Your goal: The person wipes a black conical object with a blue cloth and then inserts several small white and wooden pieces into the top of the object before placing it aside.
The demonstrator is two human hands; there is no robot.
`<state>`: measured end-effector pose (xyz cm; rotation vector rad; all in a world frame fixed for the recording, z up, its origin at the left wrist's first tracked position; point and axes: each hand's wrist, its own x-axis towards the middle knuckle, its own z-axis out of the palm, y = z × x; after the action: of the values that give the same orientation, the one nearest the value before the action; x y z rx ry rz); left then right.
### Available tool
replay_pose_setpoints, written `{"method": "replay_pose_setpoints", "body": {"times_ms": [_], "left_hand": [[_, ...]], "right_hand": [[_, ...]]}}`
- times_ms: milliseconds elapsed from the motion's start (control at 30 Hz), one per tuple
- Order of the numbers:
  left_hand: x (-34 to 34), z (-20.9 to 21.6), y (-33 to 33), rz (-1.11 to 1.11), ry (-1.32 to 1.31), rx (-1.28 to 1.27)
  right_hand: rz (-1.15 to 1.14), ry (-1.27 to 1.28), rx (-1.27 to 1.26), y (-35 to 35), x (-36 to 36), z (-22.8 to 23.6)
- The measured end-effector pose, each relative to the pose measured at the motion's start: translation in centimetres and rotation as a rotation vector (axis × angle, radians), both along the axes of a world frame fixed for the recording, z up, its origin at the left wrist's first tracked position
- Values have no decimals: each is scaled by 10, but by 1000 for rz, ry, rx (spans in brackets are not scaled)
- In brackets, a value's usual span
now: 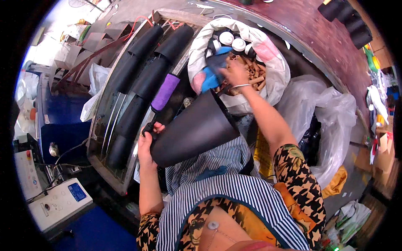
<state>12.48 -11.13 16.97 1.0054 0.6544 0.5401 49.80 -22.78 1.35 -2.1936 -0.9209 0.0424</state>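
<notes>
My left hand (146,144) is closed around the black handle of a purple roller-like tool (165,92), which points up and away. A large black tapered tube (197,127) lies across my lap, its narrower end against my left hand and wrist. My right hand (235,74), with a bangle at the wrist, reaches into an open white sack (278,79). Its fingers are smeared by motion, beside a blue and dark piece (216,69); whether they grip it is unclear. Short brown tubes (256,77) and several white-topped round pieces (226,38) fill the sack.
Left of the sack stands a frame-sided tray (125,184) holding rows of black tubes (146,71). A clear plastic bag (335,121) lies to the right. A white control box (60,205) sits at lower left. More black tubes (347,21) lie at far upper right.
</notes>
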Motion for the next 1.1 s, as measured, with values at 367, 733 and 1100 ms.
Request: {"method": "replay_pose_setpoints", "body": {"times_ms": [367,733,1100], "left_hand": [[-12,-4,-5,-157,80,658],[13,10,-27,-286,36,1012],[16,-3,-29,-187,-11,1110]], "right_hand": [[149,146,-108,-124,15,-21],[624,348,307,-111,-89,162],[507,1322,626,-67,-176,168]]}}
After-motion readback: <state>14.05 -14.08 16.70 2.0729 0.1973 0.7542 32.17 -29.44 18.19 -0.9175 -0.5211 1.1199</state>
